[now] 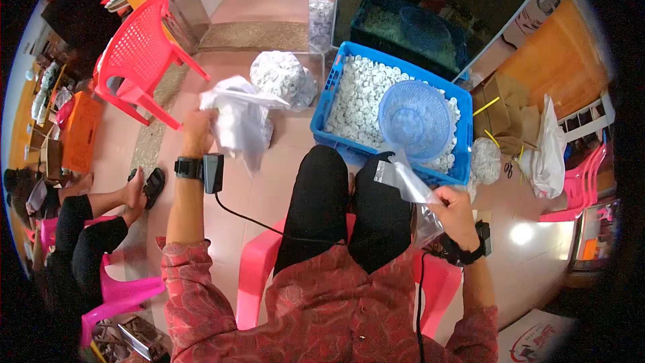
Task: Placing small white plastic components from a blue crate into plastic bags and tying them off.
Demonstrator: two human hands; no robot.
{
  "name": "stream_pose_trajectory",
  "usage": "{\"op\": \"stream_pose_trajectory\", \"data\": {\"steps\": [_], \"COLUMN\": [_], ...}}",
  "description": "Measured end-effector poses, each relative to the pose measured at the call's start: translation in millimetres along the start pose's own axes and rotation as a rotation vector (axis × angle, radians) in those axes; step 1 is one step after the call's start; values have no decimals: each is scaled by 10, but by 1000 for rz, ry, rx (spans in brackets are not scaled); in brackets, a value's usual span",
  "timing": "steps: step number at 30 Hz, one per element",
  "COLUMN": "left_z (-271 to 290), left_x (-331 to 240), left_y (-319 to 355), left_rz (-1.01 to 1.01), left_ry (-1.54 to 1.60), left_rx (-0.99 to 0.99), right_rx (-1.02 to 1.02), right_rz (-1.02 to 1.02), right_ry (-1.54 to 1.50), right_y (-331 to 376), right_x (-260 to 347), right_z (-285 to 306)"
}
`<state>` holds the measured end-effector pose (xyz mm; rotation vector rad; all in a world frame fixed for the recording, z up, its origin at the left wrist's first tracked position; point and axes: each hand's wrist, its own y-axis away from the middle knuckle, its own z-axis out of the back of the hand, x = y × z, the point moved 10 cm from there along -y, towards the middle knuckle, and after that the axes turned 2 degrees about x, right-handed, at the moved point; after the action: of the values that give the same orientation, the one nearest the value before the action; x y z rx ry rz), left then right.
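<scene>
My left hand (199, 131), out to the left, is closed on a bunch of whitish plastic bags (238, 117) that hangs from its fingers. At the right of my lap, my right hand (457, 215) pinches a clear plastic bag (413, 185), which stretches toward my knee. In front of my knees stands a blue crate (321, 111) full of small white round pieces (356, 104). A round blue plastic basket (413, 117) rests on those pieces. Beyond the bunch of bags, a filled clear bag (285, 74) of similar white pieces sits on the floor.
A red plastic chair (138, 54) stands at the far left. Another person's legs (94, 222) are at the left. Right of the crate are a filled bag (485, 159), scissors (508, 169), a cardboard box (500, 104) and a white sack (547, 154). A cable runs from my left wrist.
</scene>
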<state>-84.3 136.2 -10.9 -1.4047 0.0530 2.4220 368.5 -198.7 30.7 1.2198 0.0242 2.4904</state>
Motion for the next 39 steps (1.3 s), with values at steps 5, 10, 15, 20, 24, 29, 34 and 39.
{"op": "stream_pose_trajectory", "data": {"steps": [5, 10, 15, 20, 24, 29, 34, 39], "left_z": [94, -382, -1308, -2409, -2070, -2821, -1954, -2010], "left_x": [294, 365, 1543, 2959, 3465, 2324, 2976, 2076], "left_y": [-940, -1701, -2093, -1765, -1668, -1879, -1534, -1212], "left_rz": [303, 333, 350, 649, 598, 625, 574, 781], "left_ry": [1049, 1277, 1219, 1247, 1185, 1363, 853, 906], "left_rx": [-187, -71, -172, -217, -331, -179, -200, -224], "right_rx": [39, 81, 115, 208, 273, 166, 308, 170], "right_rz": [-21, -102, -70, -144, -97, -205, -120, -48], "right_ry": [-1, 38, 101, 108, 115, 53, -37, 22], "right_y": [-136, -180, -263, -351, -448, -374, -413, -318], "right_x": [-6, -218, -236, -254, -219, -312, -140, -39], "right_z": [-165, -287, -404, -530, -547, -470, -639, -392]}}
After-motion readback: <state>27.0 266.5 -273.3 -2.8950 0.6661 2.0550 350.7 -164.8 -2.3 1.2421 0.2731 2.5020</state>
